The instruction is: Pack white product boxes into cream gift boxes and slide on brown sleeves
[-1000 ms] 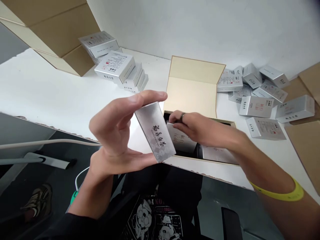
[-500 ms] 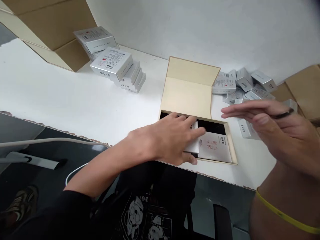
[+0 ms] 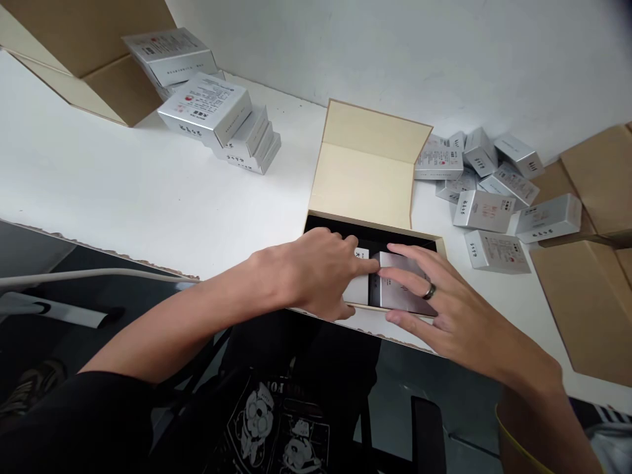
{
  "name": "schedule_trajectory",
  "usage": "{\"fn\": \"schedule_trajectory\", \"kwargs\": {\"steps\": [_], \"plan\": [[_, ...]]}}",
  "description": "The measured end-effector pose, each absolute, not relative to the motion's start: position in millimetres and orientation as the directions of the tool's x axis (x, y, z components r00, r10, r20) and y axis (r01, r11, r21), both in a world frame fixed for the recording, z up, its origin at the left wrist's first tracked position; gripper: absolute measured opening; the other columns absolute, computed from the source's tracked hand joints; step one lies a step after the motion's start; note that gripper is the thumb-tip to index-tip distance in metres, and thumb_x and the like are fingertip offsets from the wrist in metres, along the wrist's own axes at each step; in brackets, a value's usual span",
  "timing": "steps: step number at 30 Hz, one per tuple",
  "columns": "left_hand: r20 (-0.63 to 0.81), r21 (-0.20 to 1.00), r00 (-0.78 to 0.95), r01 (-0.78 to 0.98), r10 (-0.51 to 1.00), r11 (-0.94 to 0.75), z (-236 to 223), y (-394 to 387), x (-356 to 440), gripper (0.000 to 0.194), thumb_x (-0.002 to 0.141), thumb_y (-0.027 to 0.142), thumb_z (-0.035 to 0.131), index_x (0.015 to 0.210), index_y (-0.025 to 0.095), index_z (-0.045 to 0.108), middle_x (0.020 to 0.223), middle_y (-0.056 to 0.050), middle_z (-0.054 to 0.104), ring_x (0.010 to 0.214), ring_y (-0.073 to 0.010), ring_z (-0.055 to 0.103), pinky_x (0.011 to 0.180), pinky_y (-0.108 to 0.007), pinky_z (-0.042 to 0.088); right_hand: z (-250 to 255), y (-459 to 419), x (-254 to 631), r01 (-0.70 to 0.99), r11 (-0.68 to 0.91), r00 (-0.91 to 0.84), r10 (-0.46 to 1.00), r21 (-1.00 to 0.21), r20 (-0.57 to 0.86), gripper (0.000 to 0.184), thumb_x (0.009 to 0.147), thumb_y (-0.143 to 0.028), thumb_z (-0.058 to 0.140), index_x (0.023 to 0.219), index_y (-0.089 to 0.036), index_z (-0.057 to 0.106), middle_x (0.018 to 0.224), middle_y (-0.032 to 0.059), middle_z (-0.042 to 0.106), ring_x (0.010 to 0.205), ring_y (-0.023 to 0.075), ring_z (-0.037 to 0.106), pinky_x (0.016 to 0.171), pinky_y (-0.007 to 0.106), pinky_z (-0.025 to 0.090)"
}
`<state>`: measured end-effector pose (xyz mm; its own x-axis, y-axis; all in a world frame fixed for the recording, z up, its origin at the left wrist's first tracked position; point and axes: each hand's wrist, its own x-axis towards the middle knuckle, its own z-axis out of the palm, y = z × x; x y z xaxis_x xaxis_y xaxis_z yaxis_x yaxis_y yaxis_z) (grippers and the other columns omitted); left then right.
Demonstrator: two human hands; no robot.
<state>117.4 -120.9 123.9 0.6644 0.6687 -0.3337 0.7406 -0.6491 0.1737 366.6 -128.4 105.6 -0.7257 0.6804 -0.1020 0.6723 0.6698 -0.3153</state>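
Head: left hand (image 3: 326, 273) over pale carton (image 3: 357, 291) in box (image 3: 363, 232), grip unclear; right hand (image 3: 447, 303) spread over silver carton (image 3: 401, 296).

VIEW: I'm watching through one head-worn camera | FROM: it is sitting above the wearer's lap (image 3: 296, 349) | FACING: it is looking forward and steeply down, catching the white table (image 3: 99, 178) and the wall (image 3: 345, 52) behind | RANGE: it is hovering near, with the left hand (image 3: 320, 276), right hand (image 3: 444, 303) and open box (image 3: 365, 184) falling around mid-frame
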Motion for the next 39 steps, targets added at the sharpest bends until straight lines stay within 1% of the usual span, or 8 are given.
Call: {"fn": "schedule_trajectory", "kwargs": {"steps": [4,11,15,19,24,30,34,39], "plan": [[-0.352,0.136,0.67,0.728,0.654,-0.672,126,-120,118,0.059,0.092,0.049,0.063,0.146,0.026,0.055,0.11,-0.015,0.066,0.089,-0.0299,0.062,0.076,-0.04,0.05,100,-128,366,0.666,0.696,-0.738,0.667,-0.266,-0.101,0.056,0.098,-0.063,0.055,0.148,-0.038,0.048,0.165,0.0055,0.035,0.149,0.0345,0.039,0.109,0.057,0.052],[-0.399,0.145,0.662,0.729,0.635,-0.669,129,-118,118,0.064,0.092,0.05,0.064,0.152,0.033,0.049,0.121,-0.016,0.065,0.101,-0.0326,0.063,0.08,-0.041,0.05,99,-128,366,0.656,0.713,-0.747,0.66,-0.249,-0.08,0.052,0.099,-0.063,0.053,0.144,-0.038,0.048,0.163,0.0051,0.038,0.147,0.0333,0.042,0.108,0.055,0.052],[-0.408,0.148,0.667,0.722,0.623,-0.676,131,-113,124,0.065,0.09,0.049,0.067,0.149,0.027,0.053,0.113,-0.015,0.067,0.086,-0.0282,0.063,0.076,-0.04,0.05,95,-127,367,0.645,0.731,-0.756,0.654,-0.224,-0.04,0.05,0.1,-0.062,0.053,0.139,-0.032,0.049,0.161,0.0076,0.04,0.144,0.0328,0.044,0.108,0.055,0.051],[-0.365,0.203,0.696,0.707,0.618,-0.677,128,-114,125,0.066,0.09,0.053,0.066,0.145,0.019,0.056,0.118,-0.016,0.065,0.09,-0.0289,0.063,0.079,-0.041,0.052,97,-127,365,0.636,0.749,-0.765,0.644,-0.188,-0.022,0.05,0.1,-0.06,0.054,0.139,-0.029,0.048,0.157,0.0109,0.043,0.14,0.0331,0.047,0.106,0.052,0.052],[-0.328,0.136,0.657,0.744,0.679,-0.654,125,-123,117,0.062,0.09,0.051,0.067,0.141,0.017,0.056,0.122,-0.018,0.064,0.105,-0.0329,0.061,0.093,-0.046,0.049,108,-122,353,0.609,0.784,-0.793,0.597,-0.122,-0.124,0.052,0.095,-0.049,0.066,0.14,-0.029,0.049,0.134,0.0126,0.054,0.11,0.0291,0.061,0.086,0.045,0.057],[-0.375,0.114,0.648,0.742,0.663,-0.661,128,-125,115,0.052,0.088,0.04,0.072,0.135,0.023,0.061,0.118,-0.015,0.065,0.103,-0.0326,0.062,0.089,-0.044,0.049,117,-112,324,0.514,0.847,-0.783,0.528,0.137,-0.328,0.034,0.079,-0.042,0.082,0.104,-0.021,0.071,0.097,0.0095,0.055,0.078,0.0243,0.057,0.068,0.039,0.051],[-0.387,0.102,0.637,0.748,0.667,-0.656,130,-122,120,0.047,0.086,0.037,0.074,0.13,0.023,0.065,0.11,-0.014,0.066,0.097,-0.0306,0.061,0.085,-0.041,0.049,124,-107,310,0.529,0.837,-0.691,0.52,0.138,-0.503,0.029,0.083,-0.041,0.078,0.102,-0.021,0.075,0.098,0.0091,0.055,0.074,0.0229,0.056,0.067,0.039,0.049],[-0.432,0.139,0.635,0.749,0.641,-0.648,133,-117,124,0.046,0.082,0.036,0.077,0.127,0.027,0.068,0.108,-0.012,0.066,0.092,-0.0285,0.061,0.085,-0.04,0.049,123,-107,311,0.572,0.816,-0.682,0.531,0.086,-0.502,0.021,0.087,-0.035,0.072,0.1,-0.019,0.074,0.103,0.0095,0.053,0.083,0.024,0.058,0.073,0.04,0.05]]}}
